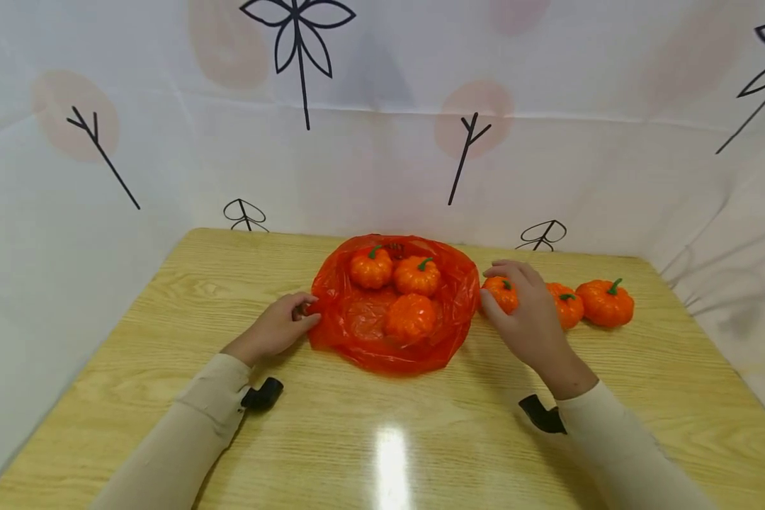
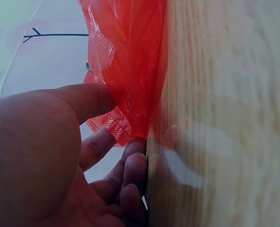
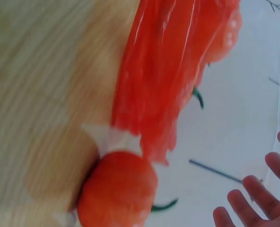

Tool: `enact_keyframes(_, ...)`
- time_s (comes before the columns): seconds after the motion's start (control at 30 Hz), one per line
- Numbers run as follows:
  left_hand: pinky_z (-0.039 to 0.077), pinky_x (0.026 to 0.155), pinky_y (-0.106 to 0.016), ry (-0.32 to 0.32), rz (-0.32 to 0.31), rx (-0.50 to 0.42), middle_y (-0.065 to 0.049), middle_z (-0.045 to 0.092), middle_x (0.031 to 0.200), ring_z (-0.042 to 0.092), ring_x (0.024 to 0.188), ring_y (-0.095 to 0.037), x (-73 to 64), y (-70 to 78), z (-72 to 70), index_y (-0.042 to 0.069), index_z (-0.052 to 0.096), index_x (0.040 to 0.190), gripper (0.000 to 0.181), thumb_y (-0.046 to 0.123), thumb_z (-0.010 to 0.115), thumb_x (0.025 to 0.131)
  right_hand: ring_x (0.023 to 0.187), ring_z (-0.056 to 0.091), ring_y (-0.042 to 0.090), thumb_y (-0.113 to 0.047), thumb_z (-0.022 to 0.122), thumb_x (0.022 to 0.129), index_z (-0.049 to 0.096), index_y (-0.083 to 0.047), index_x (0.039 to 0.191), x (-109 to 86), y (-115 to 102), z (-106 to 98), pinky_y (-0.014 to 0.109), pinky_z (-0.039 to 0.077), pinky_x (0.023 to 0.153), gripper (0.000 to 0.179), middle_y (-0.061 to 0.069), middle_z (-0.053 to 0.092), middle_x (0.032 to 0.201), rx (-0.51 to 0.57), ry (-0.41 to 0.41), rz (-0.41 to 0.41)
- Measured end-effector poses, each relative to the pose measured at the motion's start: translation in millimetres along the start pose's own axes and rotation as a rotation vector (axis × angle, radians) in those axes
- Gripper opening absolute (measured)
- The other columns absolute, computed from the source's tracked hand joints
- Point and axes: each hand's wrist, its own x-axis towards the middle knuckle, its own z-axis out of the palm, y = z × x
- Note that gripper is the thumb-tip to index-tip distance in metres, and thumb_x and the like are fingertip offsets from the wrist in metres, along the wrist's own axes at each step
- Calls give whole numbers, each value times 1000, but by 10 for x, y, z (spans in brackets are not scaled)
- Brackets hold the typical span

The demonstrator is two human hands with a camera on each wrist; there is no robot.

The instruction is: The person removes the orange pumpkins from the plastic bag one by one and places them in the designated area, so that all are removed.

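Observation:
A red plastic bag (image 1: 363,358) sits wide-mouthed on the wooden table, holding three small orange pumpkins, one of them this pumpkin (image 1: 371,269) with a green stem. My left hand (image 1: 277,326) pinches the bag's left edge between thumb and fingers, low by the tabletop in the left wrist view. To the bag's right, my right hand (image 1: 529,315) hovers over a pumpkin (image 1: 500,294) and hides part of it. In the right wrist view, its fingers (image 3: 251,203) are spread, apart from the pumpkin (image 3: 118,189) and holding nothing.
Two more pumpkins stand to the right of my right hand: one partly covered pumpkin (image 1: 566,308) and a fuller one (image 1: 605,303). A pale cloth (image 1: 382,163) with plant drawings hangs behind the table (image 1: 331,439). Black wrist mounts (image 1: 263,394) stick out from both sleeves.

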Motion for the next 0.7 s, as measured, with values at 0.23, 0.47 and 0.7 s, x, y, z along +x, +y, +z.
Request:
enact_keyframes(0.23, 46, 85, -35, -3, 3, -3, -12, 60, 111, 54, 94, -23, -3, -6, -6, 3, 58, 133, 38, 21, 61, 100, 128, 47, 39, -15, 67, 95, 59, -4, 124, 27, -148, 212, 61, 44, 103, 32, 16, 53, 134, 6, -155, -2)
enact_keyframes(0.47, 46, 85, -35, 2, 18, 2, -12, 60, 109, 54, 93, -23, 6, -14, -2, 2, 58, 132, 37, 20, 62, 99, 135, 43, 34, -24, 69, 95, 59, -7, 129, 43, -305, 372, 57, 40, 110, 39, 12, 49, 141, -4, -287, 5)
enact_keyframes(0.7, 46, 85, -36, -2, 22, 0, -12, 60, 107, 54, 92, -23, 11, -4, 0, 2, 59, 131, 37, 20, 62, 99, 132, 46, 35, -28, 71, 93, 63, -10, 128, 58, -408, 502, 54, 42, 109, 40, 11, 53, 142, -52, -308, -16)
